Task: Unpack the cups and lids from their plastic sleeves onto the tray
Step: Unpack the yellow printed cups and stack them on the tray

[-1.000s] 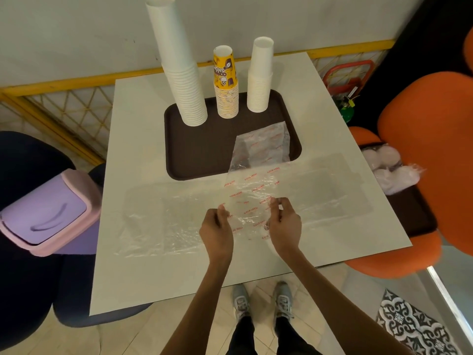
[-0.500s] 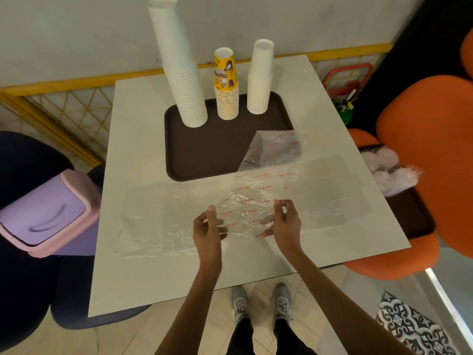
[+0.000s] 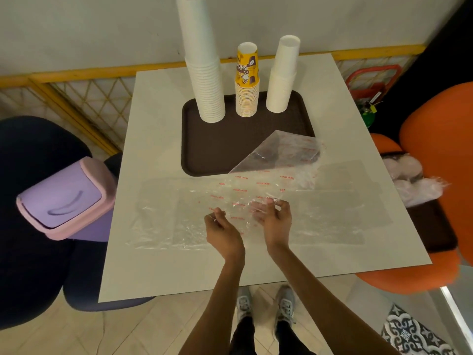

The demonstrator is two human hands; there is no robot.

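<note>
A brown tray (image 3: 217,149) on the white table carries three upside-down cup stacks: a tall white stack (image 3: 204,73), a yellow printed stack (image 3: 247,83) and a shorter white stack (image 3: 282,78). An empty clear sleeve with red print (image 3: 268,175) stretches from the tray's near right corner toward me. My left hand (image 3: 222,231) and my right hand (image 3: 273,221) both grip its near end with curled fingers, gathering the film between them. A bag of white lids (image 3: 414,180) lies on a second tray at the right.
Other flat clear sleeves (image 3: 163,219) are spread over the near half of the table (image 3: 158,103). A purple bin with a pink rim (image 3: 64,198) stands at the left on a dark chair. An orange chair (image 3: 440,155) holds the second tray.
Both hands have curled and drawn closer, bunching the printed sleeve's near end. Its far end has swung right across the tray's corner.
</note>
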